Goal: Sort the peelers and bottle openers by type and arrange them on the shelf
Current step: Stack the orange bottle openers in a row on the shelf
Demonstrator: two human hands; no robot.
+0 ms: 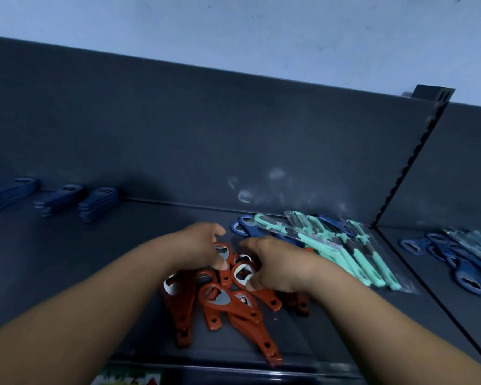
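Light, stiff and likely slick, the red bottle openers suit a pinch across the flat handle; the left hand and right hand each have their grip curled round one

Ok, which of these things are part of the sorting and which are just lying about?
Job: red bottle openers, blue bottle openers, teal peelers, mixed pile further right, shelf.
Lying about: colourful pack below the shelf edge.

The head camera looks forward and down, tilted, close over the dark shelf.
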